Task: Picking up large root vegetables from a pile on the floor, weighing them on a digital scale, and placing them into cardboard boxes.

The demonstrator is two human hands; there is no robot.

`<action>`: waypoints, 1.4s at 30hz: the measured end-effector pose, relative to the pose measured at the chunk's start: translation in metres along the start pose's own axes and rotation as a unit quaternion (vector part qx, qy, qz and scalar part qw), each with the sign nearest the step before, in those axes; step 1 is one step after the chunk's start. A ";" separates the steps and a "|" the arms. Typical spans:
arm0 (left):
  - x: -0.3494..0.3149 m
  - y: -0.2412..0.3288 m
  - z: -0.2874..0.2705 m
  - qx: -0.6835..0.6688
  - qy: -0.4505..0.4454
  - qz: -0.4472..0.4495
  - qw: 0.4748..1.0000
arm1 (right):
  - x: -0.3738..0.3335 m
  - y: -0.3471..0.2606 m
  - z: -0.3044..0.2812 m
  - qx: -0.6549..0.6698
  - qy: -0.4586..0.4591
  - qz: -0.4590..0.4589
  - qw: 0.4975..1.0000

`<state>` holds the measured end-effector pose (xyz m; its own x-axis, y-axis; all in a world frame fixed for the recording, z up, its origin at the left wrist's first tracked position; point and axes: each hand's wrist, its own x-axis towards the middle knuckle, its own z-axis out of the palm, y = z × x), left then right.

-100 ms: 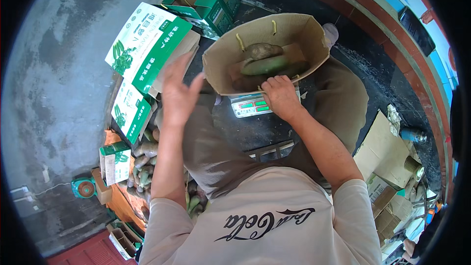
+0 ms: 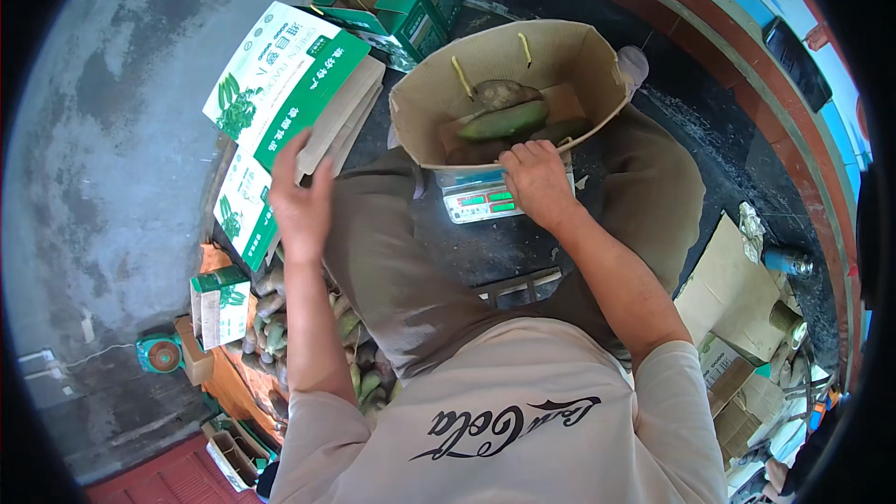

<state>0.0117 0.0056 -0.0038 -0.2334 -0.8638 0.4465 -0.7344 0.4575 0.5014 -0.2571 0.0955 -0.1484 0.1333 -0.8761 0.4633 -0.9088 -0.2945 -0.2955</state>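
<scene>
An open cardboard carton (image 2: 425,126) with yellow cord handles stands between my knees, over a digital scale (image 2: 481,204) with lit green displays. Inside it lie a long green radish (image 2: 504,121) and a brownish, soil-stained one (image 2: 506,94); its near side is in shadow. My right hand (image 2: 539,182) has its fingers curled over the carton's near rim. Out to the left, my left hand (image 2: 303,205) is empty with fingers apart, beside flattened green-and-white cartons (image 2: 280,84). A pile of radishes (image 2: 271,327) lies by my left thigh, partly covered by my forearm.
Opened green cartons (image 2: 411,14) stand beyond the flat stack. A small green-and-white box (image 2: 220,308) and a teal fan (image 2: 161,355) are at the left. Flattened cardboard (image 2: 737,289) and a blue bottle (image 2: 789,260) lie at the right.
My left hand has moved left and toward me, away from the carton. My right hand stays on the rim, and the radishes inside have not visibly shifted.
</scene>
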 end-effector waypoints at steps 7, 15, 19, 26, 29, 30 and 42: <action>-0.117 -0.154 -0.024 0.134 -0.066 -0.172 0.974 | 0.003 -0.002 -0.002 0.017 -0.012 0.017 1.000; -0.314 -0.244 0.036 0.192 -0.348 -0.390 0.831 | 0.014 0.011 -0.060 -0.005 0.041 0.044 0.998; -0.368 -0.249 0.054 0.156 -0.493 -0.422 0.744 | 0.019 0.031 -0.105 -0.101 0.069 0.074 0.990; -0.468 -0.294 0.098 0.175 -0.529 -0.373 0.741 | 0.004 0.093 -0.150 -0.163 0.093 0.224 0.956; -0.458 -0.267 0.102 0.131 -0.492 -0.432 0.744 | -0.007 0.101 -0.138 -0.155 0.032 0.267 0.951; -0.457 -0.263 0.101 0.105 -0.486 -0.462 0.734 | -0.006 0.101 -0.134 -0.146 0.020 0.257 0.955; -0.364 -0.201 0.109 0.160 -0.389 -0.540 0.729 | -0.041 0.185 -0.136 0.126 0.009 0.386 0.914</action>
<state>0.1745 0.2050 -0.3480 0.3925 -0.5985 -0.6984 -0.8390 -0.5441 -0.0052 -0.4849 0.1286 -0.1081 -0.5178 -0.8541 0.0496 -0.6098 0.3278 -0.7216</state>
